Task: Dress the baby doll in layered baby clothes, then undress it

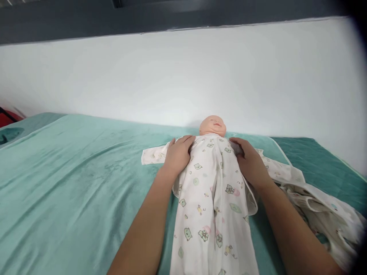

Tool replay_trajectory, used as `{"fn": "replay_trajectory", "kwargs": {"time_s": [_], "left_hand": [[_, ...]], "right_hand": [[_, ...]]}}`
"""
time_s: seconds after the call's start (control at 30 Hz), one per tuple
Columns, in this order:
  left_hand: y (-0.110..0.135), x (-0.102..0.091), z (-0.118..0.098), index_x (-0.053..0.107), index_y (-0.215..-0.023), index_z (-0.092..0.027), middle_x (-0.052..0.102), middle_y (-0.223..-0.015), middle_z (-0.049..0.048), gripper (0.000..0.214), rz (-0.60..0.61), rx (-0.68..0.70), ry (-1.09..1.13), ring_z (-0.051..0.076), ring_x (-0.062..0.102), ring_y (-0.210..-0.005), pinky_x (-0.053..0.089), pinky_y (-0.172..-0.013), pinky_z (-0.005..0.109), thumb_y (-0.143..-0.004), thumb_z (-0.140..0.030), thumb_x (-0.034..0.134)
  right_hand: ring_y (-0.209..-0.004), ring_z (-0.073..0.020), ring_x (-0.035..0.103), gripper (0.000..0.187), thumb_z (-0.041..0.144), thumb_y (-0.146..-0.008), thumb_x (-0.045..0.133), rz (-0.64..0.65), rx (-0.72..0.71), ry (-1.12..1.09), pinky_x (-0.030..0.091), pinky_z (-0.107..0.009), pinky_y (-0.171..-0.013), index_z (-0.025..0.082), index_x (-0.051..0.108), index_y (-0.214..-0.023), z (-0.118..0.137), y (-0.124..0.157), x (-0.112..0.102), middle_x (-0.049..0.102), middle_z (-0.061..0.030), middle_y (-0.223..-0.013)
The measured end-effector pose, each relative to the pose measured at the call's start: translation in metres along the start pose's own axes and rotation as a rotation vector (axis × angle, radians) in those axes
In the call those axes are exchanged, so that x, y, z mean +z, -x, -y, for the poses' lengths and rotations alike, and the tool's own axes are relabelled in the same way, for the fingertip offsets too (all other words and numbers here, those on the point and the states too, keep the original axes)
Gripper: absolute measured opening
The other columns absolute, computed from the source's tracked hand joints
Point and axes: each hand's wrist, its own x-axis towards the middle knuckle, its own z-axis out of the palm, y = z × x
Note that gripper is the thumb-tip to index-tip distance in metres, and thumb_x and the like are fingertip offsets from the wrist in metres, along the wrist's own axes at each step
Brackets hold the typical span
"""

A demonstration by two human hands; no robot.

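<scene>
A baby doll lies on its back, its bald head close to the wall. Over its body are white baby pants printed with green and pink animals; the lower end runs out of view. Beneath them shows a matching baby shirt, its sleeves spread to both sides. My left hand is closed at the upper left edge of the pants, fingers over the cloth. At the upper right edge, my right hand holds the cloth with bent fingers. The doll's arms and legs are hidden.
A light green blanket covers the surface, with a darker green quilted cover at the right. Crumpled printed baby clothes lie beyond my right forearm. A white wall stands behind. A red item shows at the far left.
</scene>
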Motion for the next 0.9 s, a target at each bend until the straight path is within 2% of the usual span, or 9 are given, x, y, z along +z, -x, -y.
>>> {"fn": "replay_trajectory", "kwargs": {"time_s": [0.1,0.27,0.4,0.5,0.57,0.67,0.77,0.83,0.9], "left_hand": [[0.003,0.002,0.006,0.048,-0.140,-0.035,0.056,-0.145,0.0014,0.064,0.021,-0.033,-0.052,0.022,0.051,-0.132,0.022,-0.119,0.052,-0.084,-0.003,0.038],[0.003,0.006,0.013,0.049,-0.138,-0.031,0.061,-0.137,0.0045,0.059,0.000,-0.079,-0.138,0.024,0.053,-0.127,0.025,-0.117,0.051,-0.085,-0.005,0.039],[0.000,0.008,0.018,0.054,-0.131,-0.030,0.066,-0.129,0.0046,0.053,0.003,-0.130,-0.177,0.024,0.057,-0.122,0.028,-0.114,0.048,-0.084,-0.009,0.046],[0.002,0.009,0.019,0.055,-0.128,-0.030,0.067,-0.126,0.0033,0.048,-0.012,-0.148,-0.213,0.023,0.057,-0.120,0.029,-0.113,0.045,-0.084,-0.012,0.049],[0.006,0.009,0.019,0.055,-0.128,-0.030,0.067,-0.125,0.0033,0.046,-0.047,-0.138,-0.238,0.024,0.056,-0.119,0.030,-0.112,0.043,-0.085,-0.015,0.051],[0.015,0.009,0.019,0.055,-0.129,-0.029,0.065,-0.129,0.0037,0.047,-0.102,-0.152,-0.253,0.025,0.052,-0.123,0.030,-0.112,0.043,-0.084,-0.018,0.054],[0.022,0.011,0.019,0.051,-0.134,-0.028,0.063,-0.133,0.0033,0.054,-0.158,-0.183,-0.196,0.026,0.051,-0.125,0.027,-0.115,0.044,-0.082,-0.015,0.053],[0.025,0.013,0.019,0.047,-0.139,-0.026,0.062,-0.133,0.0040,0.060,-0.219,-0.200,-0.116,0.024,0.052,-0.125,0.026,-0.116,0.042,-0.081,-0.013,0.051],[0.026,0.014,0.019,0.045,-0.140,-0.023,0.062,-0.132,0.0054,0.059,-0.287,-0.233,-0.041,0.022,0.053,-0.125,0.028,-0.115,0.039,-0.081,-0.013,0.049]], "right_hand": [[-0.121,-0.0295,0.055,0.055,0.016,-0.080,0.046,0.042,-0.006,0.055,0.044,-0.050,-0.102,0.025,0.052,-0.133,-0.008,-0.003,0.000,0.059,-0.0100,-0.132],[-0.126,-0.0328,0.051,0.057,0.016,-0.081,0.046,0.119,-0.141,0.254,0.043,-0.052,-0.103,0.021,0.049,-0.137,-0.023,-0.003,-0.003,0.056,-0.0132,-0.137],[-0.124,-0.0369,0.054,0.056,0.022,-0.082,0.048,0.141,-0.078,0.456,0.041,-0.057,-0.101,0.021,0.049,-0.138,-0.039,-0.003,-0.010,0.059,-0.0134,-0.136],[-0.122,-0.0365,0.056,0.052,0.028,-0.081,0.053,0.157,-0.041,0.449,0.039,-0.057,-0.104,0.023,0.053,-0.133,-0.046,-0.002,-0.015,0.063,-0.0105,-0.132],[-0.123,-0.0341,0.056,0.052,0.024,-0.079,0.052,0.106,-0.043,0.372,0.037,-0.056,-0.107,0.024,0.056,-0.131,-0.042,0.001,-0.018,0.063,-0.0085,-0.131],[-0.121,-0.0294,0.058,0.050,0.018,-0.078,0.049,-0.060,-0.009,0.179,0.042,-0.049,-0.105,0.024,0.059,-0.126,-0.015,0.009,-0.020,0.064,-0.0074,-0.129],[-0.118,-0.0275,0.059,0.040,0.023,-0.085,0.048,-0.154,-0.004,0.063,0.047,-0.045,-0.100,0.025,0.059,-0.124,0.031,0.014,-0.015,0.064,-0.0069,-0.128],[-0.119,-0.0263,0.058,0.038,0.025,-0.089,0.047,-0.072,-0.093,0.059,0.046,-0.043,-0.102,0.025,0.058,-0.125,0.065,0.011,-0.004,0.063,-0.0072,-0.129],[-0.124,-0.0259,0.055,0.039,0.024,-0.091,0.045,0.102,-0.232,0.159,0.043,-0.043,-0.104,0.022,0.055,-0.129,0.095,0.001,0.012,0.061,-0.0082,-0.133]]}}
